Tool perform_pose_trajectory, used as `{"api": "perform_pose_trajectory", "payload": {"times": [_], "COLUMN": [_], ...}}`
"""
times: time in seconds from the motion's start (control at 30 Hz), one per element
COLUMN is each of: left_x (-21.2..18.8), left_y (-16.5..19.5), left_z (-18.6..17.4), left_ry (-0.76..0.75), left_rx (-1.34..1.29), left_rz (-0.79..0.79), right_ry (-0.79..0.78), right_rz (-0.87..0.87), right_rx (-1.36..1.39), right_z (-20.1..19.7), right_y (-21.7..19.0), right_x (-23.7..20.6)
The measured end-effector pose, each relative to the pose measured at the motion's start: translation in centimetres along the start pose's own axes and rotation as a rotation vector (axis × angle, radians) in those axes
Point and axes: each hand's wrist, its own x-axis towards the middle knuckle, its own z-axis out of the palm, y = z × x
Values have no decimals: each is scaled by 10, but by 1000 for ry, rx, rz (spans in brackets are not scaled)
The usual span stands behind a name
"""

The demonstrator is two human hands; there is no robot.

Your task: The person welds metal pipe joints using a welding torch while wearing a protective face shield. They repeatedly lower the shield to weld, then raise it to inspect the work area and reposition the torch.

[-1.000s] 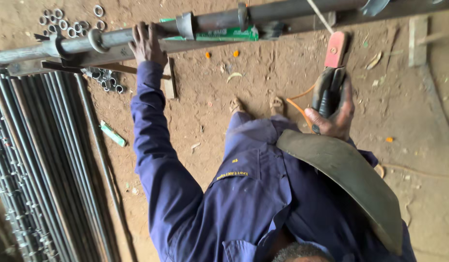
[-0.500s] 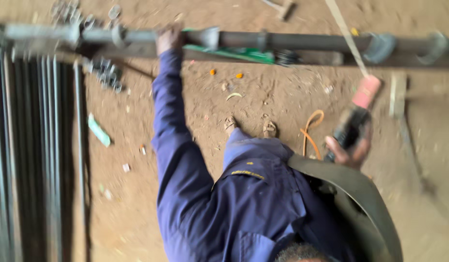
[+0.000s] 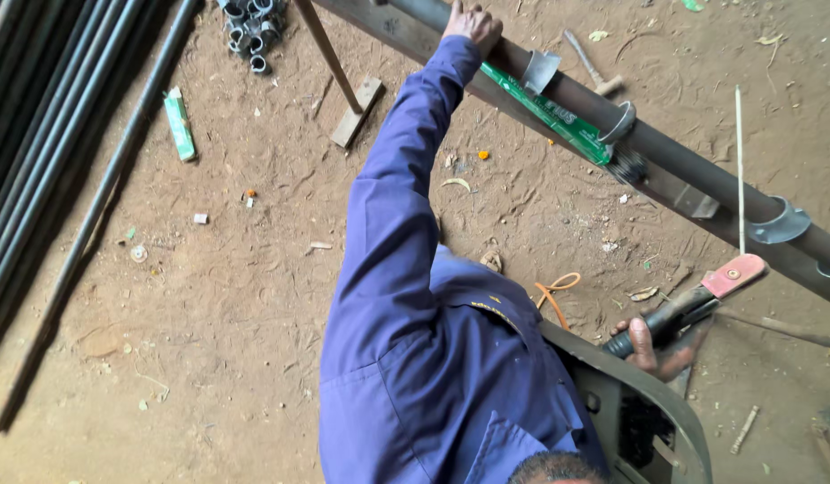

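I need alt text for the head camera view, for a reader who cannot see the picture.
Seen from above, a person in blue overalls rests the left hand on a long dark steel pipe and grips a welding electrode holder in the right hand. Metal rods lie on the dirt floor at left, with a green level by the pipe.

Dirt-floor welding yard: steel rods point(image 3: 47, 134), pipe offcuts point(image 3: 252, 27).

Bare dirt floor point(image 3: 235, 296) with long rods point(image 3: 47, 134) laid along the left, a green box point(image 3: 179, 124) beside them, short pipe rings point(image 3: 252, 27) heaped (top edge), an orange cord point(image 3: 555, 291), a hammer point(image 3: 592, 64)
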Motion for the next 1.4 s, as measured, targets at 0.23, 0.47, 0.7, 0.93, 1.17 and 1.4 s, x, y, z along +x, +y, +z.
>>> {"api": "perform_pose_trajectory", "payload": {"times": [0.23, 0.47, 0.7, 0.93, 1.17, 1.4], "left_x": [-5, -18, -10, 5, -10, -5], "left_y": [-1, -5, -5, -5, -14, -30], "left_z": [0, -16, -2, 41, 70, 104], "left_ry": [-53, 16, 173, 82, -91, -48], "left_rx": [-48, 37, 2, 168, 96, 233], "left_rz": [-44, -77, -50, -36, 26, 118], "right_ry": [-49, -275, -339, -238, -208, -252], "right_rz": [50, 79, 85, 87, 30, -83], "right_rx": [8, 40, 17, 6, 21, -10], "right_z": [12, 41, 59, 52, 32, -4], "right_y": [-6, -14, -6, 4, -8, 22], "right_x": [-7, 20, 30, 52, 84, 132]}}
